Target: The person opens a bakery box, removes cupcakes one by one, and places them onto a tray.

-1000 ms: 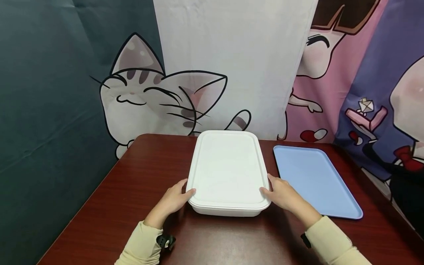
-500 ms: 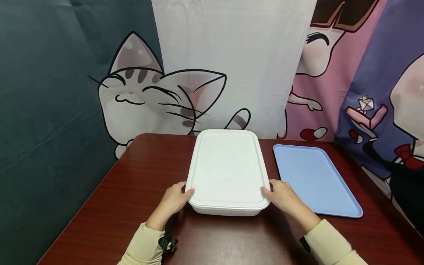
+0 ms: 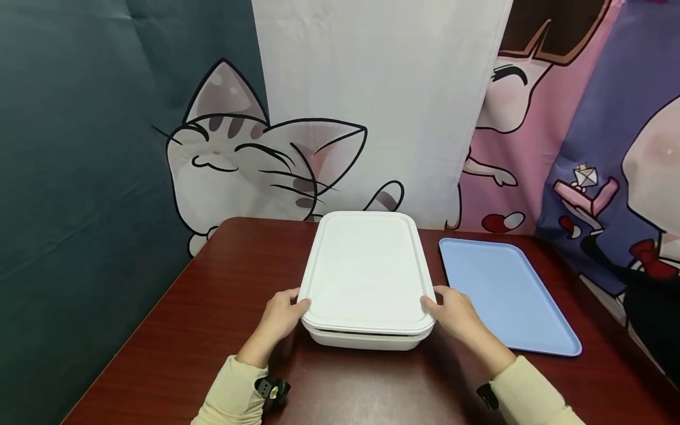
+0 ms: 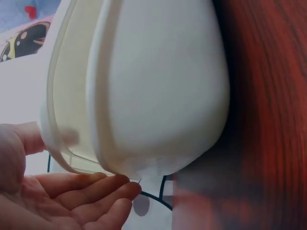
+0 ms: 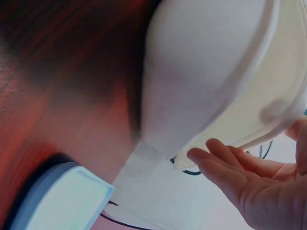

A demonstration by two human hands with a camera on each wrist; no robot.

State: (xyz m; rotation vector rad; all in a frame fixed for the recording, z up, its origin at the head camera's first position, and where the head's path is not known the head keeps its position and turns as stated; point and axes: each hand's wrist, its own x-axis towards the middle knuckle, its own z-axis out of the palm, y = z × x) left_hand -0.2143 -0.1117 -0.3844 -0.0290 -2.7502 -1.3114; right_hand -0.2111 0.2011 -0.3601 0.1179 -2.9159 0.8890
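While both hands are at the near corners of a white lid (image 3: 368,271), the left hand (image 3: 278,320) pinches its rim at 8 o'clock and the right hand (image 3: 455,313) pinches it at 4 o'clock, each with the thumb on top and the fingers at the edge. The lid lies toward 1 o'clock from the left hand and toward 11 o'clock from the right. Its long axis runs roughly from 12 to 6 o'clock, away from the person, and the 2 hands are about equally near it.

Beneath is a white box (image 3: 366,341) set on the tabletop (image 3: 212,319). At 6 o'clock a dark slit shows between lid and box, so the near edge stands clear of the box's rim; whether the 12 o'clock end touches cannot be told. What the box holds is hidden.

A black band (image 3: 272,389) circles the left wrist, below a pale sleeve (image 3: 231,389). At 3 o'clock from the box, apart from it, a blue tray (image 3: 504,295) lies flat, its long axis leaning from 11 to 5 o'clock; the right hand is the nearer to it. Beyond, toward 11 o'clock, a cartoon cat (image 3: 234,171) is printed on the backdrop (image 3: 382,77).
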